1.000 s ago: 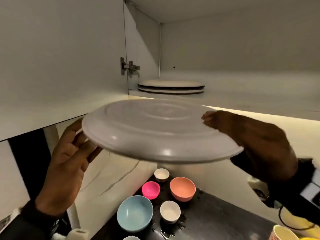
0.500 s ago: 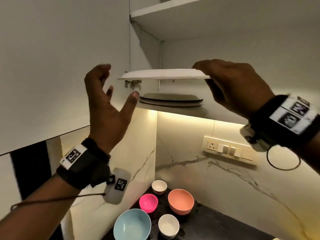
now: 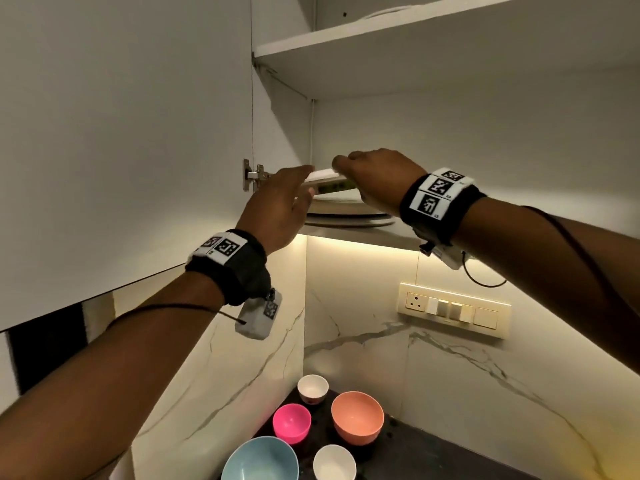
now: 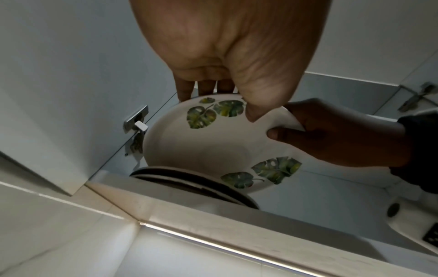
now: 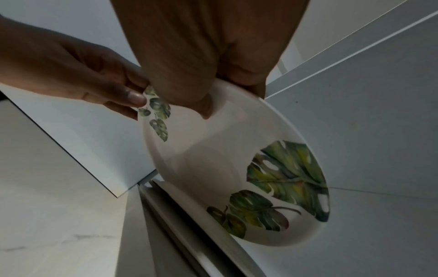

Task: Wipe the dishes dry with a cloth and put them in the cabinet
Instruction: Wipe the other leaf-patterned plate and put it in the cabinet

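- Plate with leaf print (image 4: 208, 146) hangs just above plate stack (image 3: 339, 217) inside cabinet (image 3: 450, 133)
- My left hand (image 3: 277, 209) pinches its left rim, my right hand (image 3: 377, 181) its right rim; stack lies directly below both

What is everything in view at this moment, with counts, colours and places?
leaf-print plate: one, white with green leaves, held over the stack.
stacked plates: count unclear, pale, on the lower cabinet shelf.
blue bowl, pink bowl, orange bowl: one each, on the dark counter.
white bowls: two, same counter.
switch panel: one, cream, on the wall.
cabinet door: one, white, open, at left.
wristbands: two, black with markers.
left hand: grips the plate's left rim.
right hand: grips its right rim.
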The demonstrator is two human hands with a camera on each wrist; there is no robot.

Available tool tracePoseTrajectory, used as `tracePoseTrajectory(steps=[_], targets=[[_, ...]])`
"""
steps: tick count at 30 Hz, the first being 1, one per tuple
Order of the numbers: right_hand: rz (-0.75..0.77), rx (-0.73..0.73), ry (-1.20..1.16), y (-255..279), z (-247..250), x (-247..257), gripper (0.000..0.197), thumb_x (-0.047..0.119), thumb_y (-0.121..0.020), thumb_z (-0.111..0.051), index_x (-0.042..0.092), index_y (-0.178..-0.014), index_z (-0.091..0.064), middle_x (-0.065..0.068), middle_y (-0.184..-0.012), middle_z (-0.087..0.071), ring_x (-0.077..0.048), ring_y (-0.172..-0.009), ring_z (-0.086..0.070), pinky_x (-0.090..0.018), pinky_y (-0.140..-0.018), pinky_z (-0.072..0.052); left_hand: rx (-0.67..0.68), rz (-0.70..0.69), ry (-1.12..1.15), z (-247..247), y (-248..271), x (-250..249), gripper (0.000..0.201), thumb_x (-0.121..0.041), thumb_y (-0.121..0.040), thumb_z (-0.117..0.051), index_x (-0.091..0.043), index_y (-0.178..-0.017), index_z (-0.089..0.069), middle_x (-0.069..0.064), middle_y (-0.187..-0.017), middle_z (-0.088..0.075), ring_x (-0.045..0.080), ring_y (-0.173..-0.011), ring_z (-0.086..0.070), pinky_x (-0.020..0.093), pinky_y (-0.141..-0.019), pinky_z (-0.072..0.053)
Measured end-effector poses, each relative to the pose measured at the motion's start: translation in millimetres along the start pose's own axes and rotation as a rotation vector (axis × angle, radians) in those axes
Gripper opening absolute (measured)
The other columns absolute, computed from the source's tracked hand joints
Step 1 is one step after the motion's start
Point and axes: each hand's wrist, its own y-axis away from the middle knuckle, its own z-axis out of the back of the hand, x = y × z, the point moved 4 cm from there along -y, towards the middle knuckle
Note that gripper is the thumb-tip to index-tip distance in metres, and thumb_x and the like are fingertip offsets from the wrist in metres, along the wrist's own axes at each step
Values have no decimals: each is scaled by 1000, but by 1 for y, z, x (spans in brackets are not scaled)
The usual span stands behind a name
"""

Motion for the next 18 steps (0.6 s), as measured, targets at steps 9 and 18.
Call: tracePoseTrajectory(steps=[9,18], targets=[[-33,172,26,-25,-37,-5,23,10,-104,-52,13,-126,-56,-14,-104,-64,-30,-80,-49,-35,-70,-37,260,46,-234,-22,-29,22,45,-23,-111,-41,-9,-153,-48,18,-143,-61,39,-130,-58,49,-108,-46],[-58,366,-91,-56,-54,-15,50,41,-96,-71,19,-140,-62,-9,-137,-64,-34,-122,-62,-37,-95,-48,405,137,-339,-39,-41,42,37,-20,-110,-40,-4,-141,-53,23,-129,-64,44,-117,-61,54,-99,-50]])
